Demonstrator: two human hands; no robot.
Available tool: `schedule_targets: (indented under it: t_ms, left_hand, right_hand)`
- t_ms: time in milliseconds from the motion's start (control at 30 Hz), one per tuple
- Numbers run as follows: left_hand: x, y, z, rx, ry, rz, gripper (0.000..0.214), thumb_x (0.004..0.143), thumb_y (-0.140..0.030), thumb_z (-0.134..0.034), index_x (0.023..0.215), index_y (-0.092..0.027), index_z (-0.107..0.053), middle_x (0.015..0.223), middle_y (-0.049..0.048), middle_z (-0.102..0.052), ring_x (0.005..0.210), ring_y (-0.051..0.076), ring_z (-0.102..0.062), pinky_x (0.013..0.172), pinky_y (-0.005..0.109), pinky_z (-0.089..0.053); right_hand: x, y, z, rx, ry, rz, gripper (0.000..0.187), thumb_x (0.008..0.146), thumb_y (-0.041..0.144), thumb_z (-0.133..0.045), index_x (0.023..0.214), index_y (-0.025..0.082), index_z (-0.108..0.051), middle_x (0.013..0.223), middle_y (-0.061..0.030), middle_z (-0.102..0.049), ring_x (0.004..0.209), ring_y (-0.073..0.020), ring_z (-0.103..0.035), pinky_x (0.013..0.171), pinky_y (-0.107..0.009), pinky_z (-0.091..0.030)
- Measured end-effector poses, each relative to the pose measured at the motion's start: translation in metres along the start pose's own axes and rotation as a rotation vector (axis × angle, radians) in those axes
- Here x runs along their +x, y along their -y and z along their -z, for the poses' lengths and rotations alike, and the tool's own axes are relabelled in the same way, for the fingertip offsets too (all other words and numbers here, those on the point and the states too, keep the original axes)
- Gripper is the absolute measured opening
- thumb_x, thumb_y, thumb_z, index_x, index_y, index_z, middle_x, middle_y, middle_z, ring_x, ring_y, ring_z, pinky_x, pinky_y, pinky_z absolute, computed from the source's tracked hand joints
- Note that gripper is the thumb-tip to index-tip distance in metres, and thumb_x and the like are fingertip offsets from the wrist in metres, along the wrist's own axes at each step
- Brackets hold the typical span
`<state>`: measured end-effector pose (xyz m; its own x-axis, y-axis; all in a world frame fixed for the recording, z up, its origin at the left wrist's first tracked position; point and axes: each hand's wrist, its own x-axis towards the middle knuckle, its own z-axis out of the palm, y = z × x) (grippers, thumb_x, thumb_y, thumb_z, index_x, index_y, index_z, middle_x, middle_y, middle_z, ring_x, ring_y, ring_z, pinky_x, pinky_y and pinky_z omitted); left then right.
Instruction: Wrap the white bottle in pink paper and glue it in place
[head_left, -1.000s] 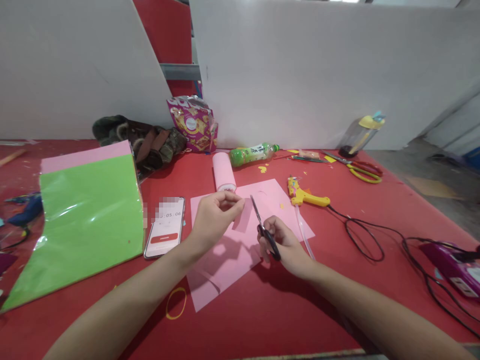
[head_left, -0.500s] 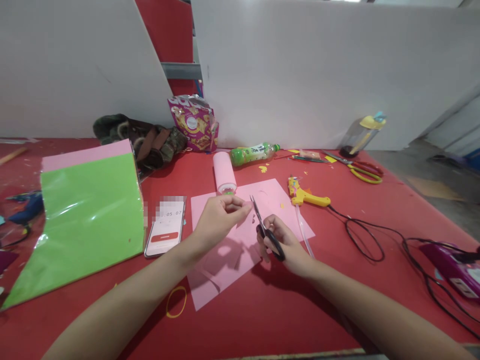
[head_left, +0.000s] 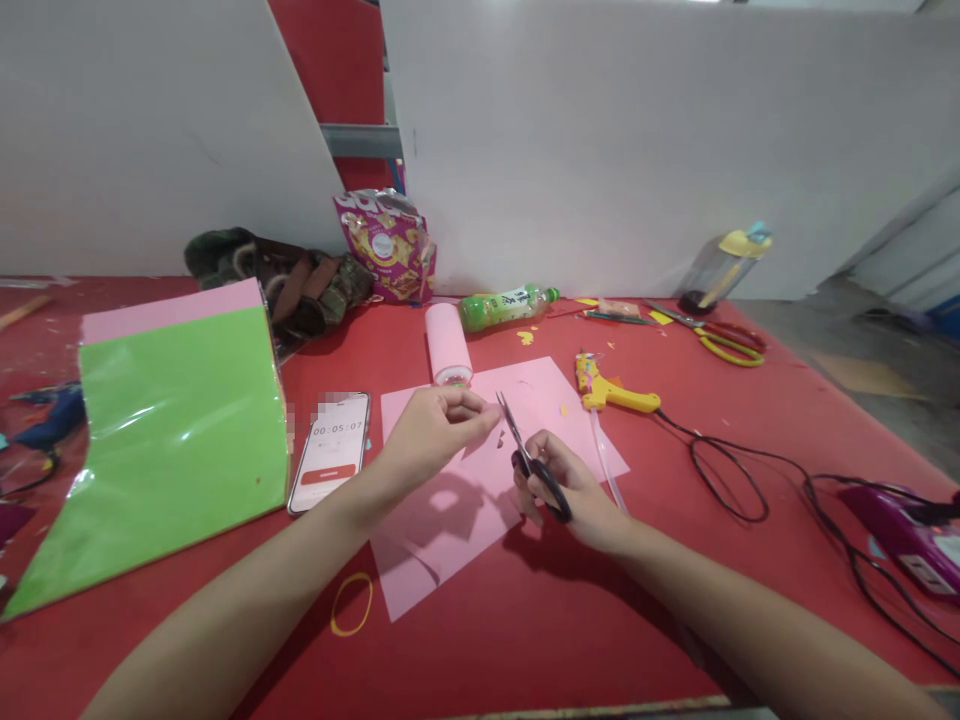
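My left hand (head_left: 431,432) pinches a small pink paper piece (head_left: 480,443) above a larger pink sheet (head_left: 457,545) that lies on the red table. To its right, my right hand (head_left: 564,484) grips black-handled scissors (head_left: 525,458), blades pointing up and away, their tips right beside the held piece. A pink roll (head_left: 447,343) lies just beyond my left hand. A phone (head_left: 331,452) with a running timer rests left of the sheet.
Green and pink sheets (head_left: 165,430) lie at left. A yellow glue gun (head_left: 611,390) with its black cord (head_left: 739,480) sits right of the sheet. Green bottle (head_left: 506,306), snack bag (head_left: 386,245), second scissors (head_left: 724,340), a purple device (head_left: 911,525) and a rubber band (head_left: 352,605) are also on the table.
The pink piece in my left hand has shrunk to a small scrap beside the blades. The scissors shifted slightly left. The phone timer advanced by one second.
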<state>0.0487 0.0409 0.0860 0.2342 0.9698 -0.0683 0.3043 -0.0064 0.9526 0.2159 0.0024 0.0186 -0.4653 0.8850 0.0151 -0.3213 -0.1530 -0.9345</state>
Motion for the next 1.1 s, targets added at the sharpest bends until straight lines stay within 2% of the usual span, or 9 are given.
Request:
schedule_targets:
  t_ms: [233, 367, 467, 600, 733, 1100]
  left_hand:
    - [0.001, -0.002, 0.006, 0.052, 0.046, -0.034, 0.018, 0.069, -0.030, -0.058, 0.060, -0.014, -0.059, 0.059, -0.0006, -0.057, 0.052, 0.008, -0.050, 0.050, 0.020, -0.040]
    - [0.001, -0.002, 0.008, 0.066, 0.052, -0.006, 0.020, 0.068, -0.032, -0.059, 0.062, -0.014, -0.059, 0.062, 0.0005, -0.057, 0.051, 0.008, -0.049, 0.045, 0.019, -0.036]
    - [0.001, -0.002, 0.010, 0.110, 0.067, 0.002, 0.022, 0.068, -0.036, -0.058, 0.069, -0.014, -0.059, 0.059, -0.0007, -0.056, 0.047, 0.008, -0.046, 0.044, 0.020, -0.034]
    - [0.003, -0.001, 0.015, 0.164, 0.047, -0.027, 0.026, 0.068, -0.039, -0.059, 0.081, -0.016, -0.056, 0.055, -0.0032, -0.056, 0.047, 0.009, -0.049, 0.051, 0.022, -0.039]
    - [0.004, -0.001, 0.019, 0.173, 0.060, -0.056, 0.027, 0.068, -0.039, -0.059, 0.082, -0.016, -0.055, 0.060, -0.0003, -0.062, 0.057, 0.013, -0.057, 0.059, 0.025, -0.043]
    - [0.003, -0.004, 0.020, 0.181, 0.079, -0.071, 0.024, 0.069, -0.039, -0.059, 0.077, -0.017, -0.055, 0.061, 0.0013, -0.065, 0.053, 0.012, -0.057, 0.048, 0.021, -0.042]
  right_hand:
    - [-0.001, 0.003, 0.000, -0.026, -0.013, -0.014, 0.032, 0.071, 0.037, -0.060, 0.074, 0.022, -0.032, 0.055, 0.0107, -0.038, 0.036, -0.0034, -0.039, 0.039, -0.017, -0.028]
    - [-0.001, 0.003, 0.000, -0.044, -0.018, -0.029, 0.031, 0.071, 0.035, -0.060, 0.075, 0.021, -0.032, 0.054, 0.0106, -0.040, 0.035, -0.0034, -0.039, 0.038, -0.017, -0.027]
    - [-0.001, 0.004, -0.001, -0.049, -0.021, -0.031, 0.030, 0.072, 0.033, -0.059, 0.074, 0.021, -0.031, 0.054, 0.0109, -0.040, 0.034, -0.0028, -0.039, 0.038, -0.017, -0.027]
    - [0.000, 0.005, -0.002, -0.056, -0.015, -0.039, 0.029, 0.073, 0.031, -0.057, 0.073, 0.021, -0.030, 0.052, 0.0116, -0.038, 0.033, -0.0023, -0.037, 0.038, -0.016, -0.026]
    - [0.000, 0.005, -0.001, -0.057, 0.009, -0.052, 0.028, 0.074, 0.031, -0.056, 0.073, 0.022, -0.030, 0.053, 0.0115, -0.038, 0.033, -0.0024, -0.036, 0.036, -0.016, -0.025]
    - [-0.002, 0.004, 0.000, -0.051, 0.013, -0.065, 0.024, 0.075, 0.028, -0.053, 0.074, 0.022, -0.030, 0.051, 0.0117, -0.036, 0.034, -0.0028, -0.035, 0.035, -0.015, -0.026]
